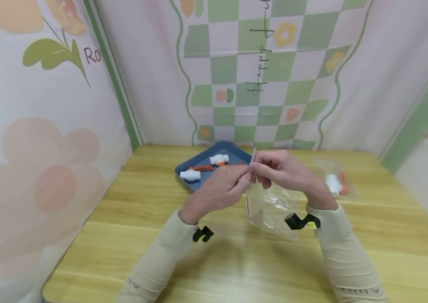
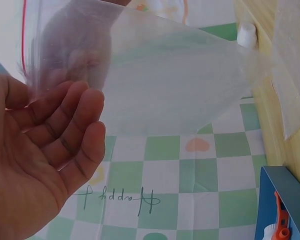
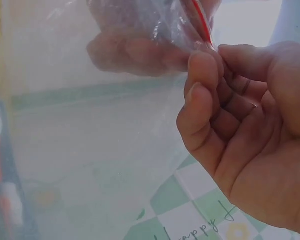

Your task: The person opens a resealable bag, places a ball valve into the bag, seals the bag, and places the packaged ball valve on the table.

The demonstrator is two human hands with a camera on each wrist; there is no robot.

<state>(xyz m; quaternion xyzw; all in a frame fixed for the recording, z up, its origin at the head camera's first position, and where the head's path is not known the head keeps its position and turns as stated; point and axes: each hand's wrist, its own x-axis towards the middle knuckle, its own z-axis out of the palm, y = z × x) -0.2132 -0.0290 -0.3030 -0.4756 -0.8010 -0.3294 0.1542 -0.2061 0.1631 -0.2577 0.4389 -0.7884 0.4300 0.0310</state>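
Note:
My left hand [image 1: 219,187] and right hand [image 1: 286,174] meet above the table, pinching the edge of a clear zip-lock bag [image 2: 165,75] between thumbs and fingers. A red zip line [image 2: 23,40] runs along that edge. The bag hangs from the hands and looks flat, with nothing visible inside. In the right wrist view, the right thumb and forefinger grip right beside the red line, and the left fingers show through the film. Just beyond the left hand sits a blue tray [image 1: 229,147] holding toy hammers, one with a white head [image 1: 219,159] and orange handle.
To the right on the wooden table [image 1: 123,219] lies a clear bag with a white and orange toy hammer [image 1: 334,185] in it. Another sheet of clear plastic [image 2: 292,65] is on the table. Patterned cloth [image 1: 153,84] hangs behind and at the sides.

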